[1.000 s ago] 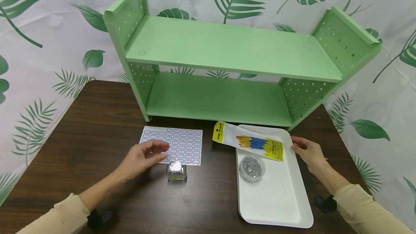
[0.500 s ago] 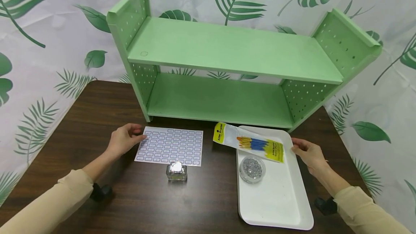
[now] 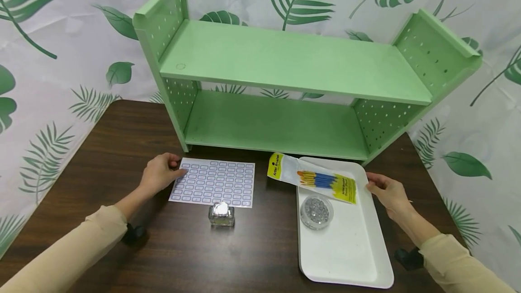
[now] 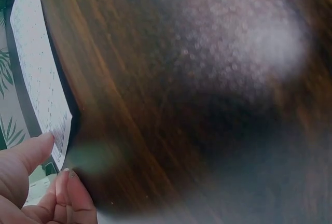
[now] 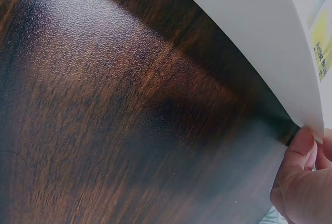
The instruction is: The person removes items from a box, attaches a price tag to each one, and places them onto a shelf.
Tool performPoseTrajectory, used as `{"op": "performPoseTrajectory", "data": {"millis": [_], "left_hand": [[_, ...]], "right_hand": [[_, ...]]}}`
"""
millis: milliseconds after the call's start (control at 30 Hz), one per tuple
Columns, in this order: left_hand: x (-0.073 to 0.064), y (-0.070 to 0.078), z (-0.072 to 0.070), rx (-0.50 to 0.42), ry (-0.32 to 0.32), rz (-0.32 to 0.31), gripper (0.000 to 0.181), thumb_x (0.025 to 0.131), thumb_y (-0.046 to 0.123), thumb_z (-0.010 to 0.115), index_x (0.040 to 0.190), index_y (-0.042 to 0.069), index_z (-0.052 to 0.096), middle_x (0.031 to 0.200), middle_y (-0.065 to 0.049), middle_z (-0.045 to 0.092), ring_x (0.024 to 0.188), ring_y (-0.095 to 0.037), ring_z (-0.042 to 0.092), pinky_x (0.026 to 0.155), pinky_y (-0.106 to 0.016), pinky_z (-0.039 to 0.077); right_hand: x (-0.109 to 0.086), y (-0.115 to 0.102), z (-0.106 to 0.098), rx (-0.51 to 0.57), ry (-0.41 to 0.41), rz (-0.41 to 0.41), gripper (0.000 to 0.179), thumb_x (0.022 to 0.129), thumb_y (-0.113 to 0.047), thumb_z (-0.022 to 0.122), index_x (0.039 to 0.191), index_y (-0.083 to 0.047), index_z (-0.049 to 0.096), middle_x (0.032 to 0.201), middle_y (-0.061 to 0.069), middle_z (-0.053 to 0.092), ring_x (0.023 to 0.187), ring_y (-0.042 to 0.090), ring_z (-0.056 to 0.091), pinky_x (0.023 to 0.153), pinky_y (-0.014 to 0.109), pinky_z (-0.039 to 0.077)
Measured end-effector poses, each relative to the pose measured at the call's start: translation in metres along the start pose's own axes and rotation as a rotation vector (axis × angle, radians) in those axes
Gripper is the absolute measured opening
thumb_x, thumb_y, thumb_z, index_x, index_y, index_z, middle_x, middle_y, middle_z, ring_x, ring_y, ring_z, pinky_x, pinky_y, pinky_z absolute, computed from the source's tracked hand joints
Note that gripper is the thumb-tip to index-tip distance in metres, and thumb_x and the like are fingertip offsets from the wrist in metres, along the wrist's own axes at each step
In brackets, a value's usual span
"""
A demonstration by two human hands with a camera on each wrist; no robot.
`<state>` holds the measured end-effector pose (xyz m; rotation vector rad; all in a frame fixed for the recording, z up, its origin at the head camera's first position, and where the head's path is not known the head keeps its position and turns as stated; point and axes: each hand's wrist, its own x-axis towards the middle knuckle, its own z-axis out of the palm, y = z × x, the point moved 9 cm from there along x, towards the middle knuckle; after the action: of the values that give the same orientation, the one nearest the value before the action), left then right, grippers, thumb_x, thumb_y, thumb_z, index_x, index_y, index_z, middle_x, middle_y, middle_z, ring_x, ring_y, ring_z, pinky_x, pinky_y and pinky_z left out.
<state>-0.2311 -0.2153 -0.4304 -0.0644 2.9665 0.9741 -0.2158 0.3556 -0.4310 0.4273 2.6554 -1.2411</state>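
Note:
In the head view, a white sheet of small blue-bordered label stickers (image 3: 215,183) lies left of centre on the table. My left hand (image 3: 160,174) pinches its left edge, with the thumb on top; the left wrist view shows the label sheet (image 4: 39,63) between thumb and fingers. A small glass bottle with a shiny silver cap (image 3: 221,215) stands at the sheet's front edge. My right hand (image 3: 390,196) grips the right rim of a white tray (image 3: 346,257). On the tray are a round clear tub of silver glitter (image 3: 316,212) and a packet of artist brushes (image 3: 315,179).
A green two-tier metal shelf (image 3: 277,121) stands at the back of the dark wood table (image 3: 260,252). The brush packet's yellow end juts over the tray's left rim. A leaf-patterned cloth (image 3: 49,103) hangs behind.
My left hand has moved left from over the label sheet to its left edge and now pinches it. My right hand stays at the tray rim.

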Motion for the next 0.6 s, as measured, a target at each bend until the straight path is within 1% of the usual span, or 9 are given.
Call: {"op": "performPoseTrajectory", "data": {"millis": [100,333,600], "left_hand": [[-0.0003,-0.0005,0.0009,0.004,-0.003,-0.017,0.039,0.081,0.020,0.072,0.108,-0.006,0.060,0.096,-0.018,0.064,0.084,-0.029,0.059,0.068,-0.043,0.046],[-0.0009,0.0001,0.0022,0.019,-0.019,-0.043,0.035,0.083,0.021,0.069,0.106,-0.004,0.061,0.095,-0.017,0.064,0.082,-0.028,0.058,0.065,-0.038,0.044],[-0.0031,0.0000,0.0027,0.024,-0.031,-0.078,0.032,0.084,0.021,0.068,0.103,-0.003,0.062,0.093,-0.016,0.064,0.079,-0.026,0.057,0.061,-0.033,0.041]], "right_hand": [[0.0001,-0.0006,-0.0004,0.001,0.003,0.000,0.042,0.095,-0.008,0.051,0.133,0.010,0.044,0.110,0.016,0.052,0.085,0.013,0.051,0.066,0.013,0.048],[0.0004,-0.0003,-0.0011,0.008,0.002,-0.005,0.042,0.096,-0.008,0.051,0.133,0.010,0.043,0.110,0.015,0.052,0.083,0.008,0.050,0.066,0.013,0.048],[0.0008,-0.0002,-0.0005,0.012,0.002,0.000,0.042,0.095,-0.008,0.051,0.133,0.009,0.043,0.110,0.015,0.051,0.086,0.013,0.050,0.067,0.013,0.048]]}}
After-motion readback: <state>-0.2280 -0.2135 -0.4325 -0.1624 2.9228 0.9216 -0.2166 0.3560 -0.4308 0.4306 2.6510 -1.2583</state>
